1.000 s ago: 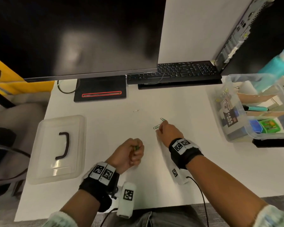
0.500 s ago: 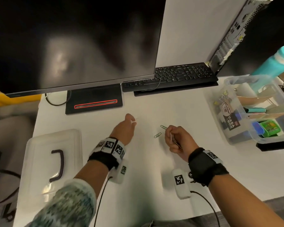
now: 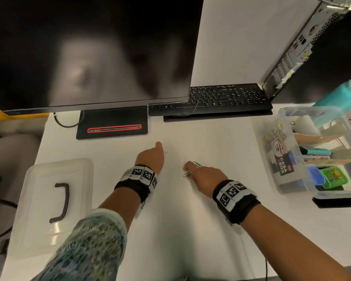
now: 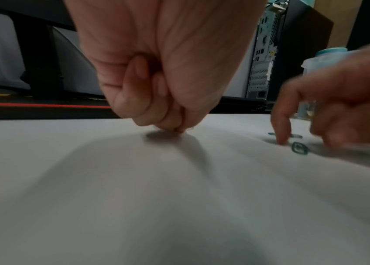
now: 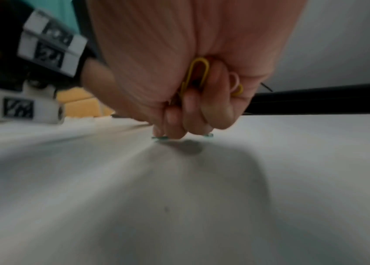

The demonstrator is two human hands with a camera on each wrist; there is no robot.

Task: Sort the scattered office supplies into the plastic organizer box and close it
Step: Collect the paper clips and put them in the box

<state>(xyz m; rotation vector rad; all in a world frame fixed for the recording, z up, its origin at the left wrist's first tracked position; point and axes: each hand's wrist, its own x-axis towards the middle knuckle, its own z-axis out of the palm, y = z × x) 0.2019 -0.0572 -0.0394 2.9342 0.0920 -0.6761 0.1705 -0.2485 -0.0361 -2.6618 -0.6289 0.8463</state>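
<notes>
Step in hand: lifting the last loose clips off the table (image 3: 170, 230).

Left hand (image 3: 151, 157): fingers curled down, tips at a small pale clip (image 3: 166, 152); grip narrow, hold not confirmed (blurred).

Right hand (image 3: 206, 176): yellow clips (image 5: 196, 75) already bunched in the curled fingers, fingertip (image 4: 281, 138) pressing beside two green clips (image 3: 190, 170).

Recommended: slide each flat clip under a fingertip, tilt one end up, then pinch. Keep palm closed to avoid spilling.

Destination: organizer box (image 3: 292, 179), open, well to the right; lid (image 3: 55, 203) at far left.
</notes>
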